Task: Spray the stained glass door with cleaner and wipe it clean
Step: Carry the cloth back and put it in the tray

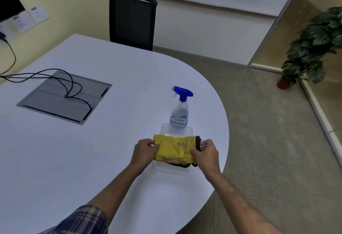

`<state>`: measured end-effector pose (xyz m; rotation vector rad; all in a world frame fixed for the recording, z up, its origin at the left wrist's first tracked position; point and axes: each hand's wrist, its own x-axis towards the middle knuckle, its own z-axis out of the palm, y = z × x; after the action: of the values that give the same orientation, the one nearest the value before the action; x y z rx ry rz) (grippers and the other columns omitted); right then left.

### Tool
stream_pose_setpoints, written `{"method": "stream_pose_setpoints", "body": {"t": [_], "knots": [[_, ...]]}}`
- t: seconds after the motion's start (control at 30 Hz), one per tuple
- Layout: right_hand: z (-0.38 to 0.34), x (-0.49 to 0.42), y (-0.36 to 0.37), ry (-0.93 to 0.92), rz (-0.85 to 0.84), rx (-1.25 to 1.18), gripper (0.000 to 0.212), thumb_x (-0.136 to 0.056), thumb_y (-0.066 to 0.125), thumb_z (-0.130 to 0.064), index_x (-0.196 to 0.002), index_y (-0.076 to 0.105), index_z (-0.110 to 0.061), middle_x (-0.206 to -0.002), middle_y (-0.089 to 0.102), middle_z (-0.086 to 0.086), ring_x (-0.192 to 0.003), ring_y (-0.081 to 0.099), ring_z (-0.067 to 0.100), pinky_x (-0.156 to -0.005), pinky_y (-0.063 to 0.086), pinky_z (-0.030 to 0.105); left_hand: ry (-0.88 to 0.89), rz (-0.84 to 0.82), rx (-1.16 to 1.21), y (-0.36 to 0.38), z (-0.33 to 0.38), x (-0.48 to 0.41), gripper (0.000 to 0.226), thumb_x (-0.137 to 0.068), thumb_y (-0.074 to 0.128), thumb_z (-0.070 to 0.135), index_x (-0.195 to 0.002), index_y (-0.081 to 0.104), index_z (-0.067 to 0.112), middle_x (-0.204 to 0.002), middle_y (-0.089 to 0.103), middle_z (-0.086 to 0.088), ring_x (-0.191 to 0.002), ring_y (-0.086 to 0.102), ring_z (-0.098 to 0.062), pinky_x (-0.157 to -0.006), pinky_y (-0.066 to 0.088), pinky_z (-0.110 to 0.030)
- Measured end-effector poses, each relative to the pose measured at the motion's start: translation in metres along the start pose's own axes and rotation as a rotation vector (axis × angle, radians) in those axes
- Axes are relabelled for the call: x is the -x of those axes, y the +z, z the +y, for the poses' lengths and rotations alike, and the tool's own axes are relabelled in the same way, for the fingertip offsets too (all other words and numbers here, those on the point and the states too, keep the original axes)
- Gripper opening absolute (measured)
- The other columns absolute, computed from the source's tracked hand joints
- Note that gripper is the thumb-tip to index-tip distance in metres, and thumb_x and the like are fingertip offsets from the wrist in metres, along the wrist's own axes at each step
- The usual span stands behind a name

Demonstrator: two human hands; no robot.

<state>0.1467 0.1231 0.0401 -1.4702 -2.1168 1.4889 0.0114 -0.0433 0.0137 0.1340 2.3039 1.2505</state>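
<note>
A yellow cloth point(175, 148) with a dark edge and brown stains is stretched between both hands over a clear plastic tray point(166, 128) on the white table point(92, 150). My left hand point(145, 150) pinches its left end and my right hand point(205, 150) pinches its right end. A clear spray bottle point(179, 115) with a blue trigger head stands upright in the far end of the tray, just beyond the cloth. A glass panel point(296, 21) rises at the far right of the room.
A grey cable hatch point(55, 100) with black cords sits in the table at left. A black chair point(132, 19) stands behind the table, a whiteboard beyond it. A potted plant point(312, 48) stands on the carpet by the glass at right. The table's curved edge runs close to my right hand.
</note>
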Motion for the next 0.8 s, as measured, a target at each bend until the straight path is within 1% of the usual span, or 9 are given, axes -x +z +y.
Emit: {"method": "stream_pose_setpoints", "body": {"t": [0.1, 0.2, 0.27, 0.37, 0.43, 0.5, 0.57, 0.67, 0.8], "knots": [[0.008, -0.003, 0.009, -0.015, -0.012, 0.03, 0.021, -0.088, 0.068, -0.008, -0.104, 0.054, -0.009, -0.08, 0.062, 0.001, -0.062, 0.058, 0.015, -0.049, 0.049, 0.029, 0.017, 0.002, -0.022, 0.009, -0.005, 0.003, 0.009, -0.086, 0.076, 0.017, -0.093, 0.074, 0.012, -0.086, 0.076, -0.015, -0.082, 0.069, -0.026, -0.08, 0.057, -0.039], [0.013, -0.004, 0.014, -0.027, -0.032, 0.04, 0.014, -0.092, 0.062, -0.011, -0.104, 0.055, -0.009, -0.079, 0.062, 0.0, -0.061, 0.057, 0.016, -0.051, 0.047, 0.03, 0.051, 0.013, -0.044, 0.018, -0.01, 0.004, 0.019, -0.084, 0.08, 0.015, -0.101, 0.076, 0.009, -0.08, 0.073, -0.012, -0.075, 0.064, -0.022, -0.073, 0.051, -0.03], [0.017, -0.007, 0.017, -0.045, -0.043, 0.065, 0.01, -0.092, 0.06, -0.011, -0.101, 0.056, -0.007, -0.078, 0.06, -0.001, -0.062, 0.055, 0.016, -0.053, 0.047, 0.03, 0.064, 0.025, -0.056, 0.022, -0.011, 0.003, 0.027, -0.083, 0.08, 0.014, -0.108, 0.075, 0.006, -0.075, 0.067, -0.006, -0.073, 0.062, -0.02, -0.073, 0.049, -0.028], [0.022, -0.012, 0.019, -0.076, -0.037, 0.17, 0.008, -0.09, 0.06, -0.014, -0.096, 0.058, -0.008, -0.079, 0.062, -0.001, -0.066, 0.056, 0.018, -0.058, 0.048, 0.033, 0.089, 0.036, -0.103, 0.028, -0.014, 0.002, 0.033, -0.083, 0.081, 0.014, -0.113, 0.074, 0.004, -0.074, 0.065, -0.003, -0.075, 0.064, -0.023, -0.079, 0.053, -0.031], [0.025, -0.017, 0.021, -0.082, -0.037, 0.238, 0.01, -0.089, 0.061, -0.017, -0.095, 0.058, -0.01, -0.084, 0.066, 0.002, -0.071, 0.06, 0.021, -0.059, 0.047, 0.031, 0.11, 0.04, -0.142, 0.03, -0.016, 0.0, 0.034, -0.083, 0.082, 0.015, -0.114, 0.074, 0.004, -0.074, 0.065, -0.004, -0.078, 0.068, -0.028, -0.081, 0.056, -0.035], [0.028, -0.021, 0.025, -0.088, -0.041, 0.282, 0.011, -0.089, 0.063, -0.019, -0.096, 0.06, -0.011, -0.088, 0.068, 0.003, -0.077, 0.063, 0.024, -0.062, 0.044, 0.03, 0.126, 0.046, -0.174, 0.032, -0.019, -0.002, 0.035, -0.083, 0.082, 0.016, -0.115, 0.074, 0.004, -0.073, 0.065, -0.004, -0.079, 0.069, -0.029, -0.081, 0.057, -0.036], [0.03, -0.025, 0.029, -0.097, -0.043, 0.326, 0.011, -0.088, 0.063, -0.018, -0.097, 0.063, -0.011, -0.09, 0.069, 0.002, -0.081, 0.065, 0.024, -0.064, 0.045, 0.029, 0.136, 0.048, -0.193, 0.034, -0.021, -0.004, 0.037, -0.083, 0.082, 0.017, -0.117, 0.074, 0.006, -0.075, 0.066, -0.003, -0.076, 0.066, -0.024, -0.075, 0.052, -0.03], [0.032, -0.029, 0.033, -0.111, -0.037, 0.377, 0.009, -0.086, 0.061, -0.012, -0.093, 0.067, -0.012, -0.087, 0.071, 0.001, -0.081, 0.066, 0.023, -0.067, 0.053, 0.033, 0.134, 0.04, -0.22, 0.037, -0.024, -0.005, 0.037, -0.082, 0.082, 0.018, -0.117, 0.073, 0.009, -0.076, 0.064, -0.003, -0.072, 0.061, -0.018, -0.068, 0.043, -0.025], [0.033, -0.032, 0.038, -0.125, -0.027, 0.405, 0.014, -0.083, 0.057, -0.006, -0.086, 0.068, -0.014, -0.08, 0.071, 0.001, -0.076, 0.067, 0.022, -0.066, 0.056, 0.035, 0.145, 0.015, -0.291, 0.039, -0.027, -0.007, 0.037, -0.084, 0.079, 0.019, -0.119, 0.072, 0.008, -0.076, 0.064, -0.002, -0.073, 0.062, -0.02, -0.07, 0.045, -0.027]]}}
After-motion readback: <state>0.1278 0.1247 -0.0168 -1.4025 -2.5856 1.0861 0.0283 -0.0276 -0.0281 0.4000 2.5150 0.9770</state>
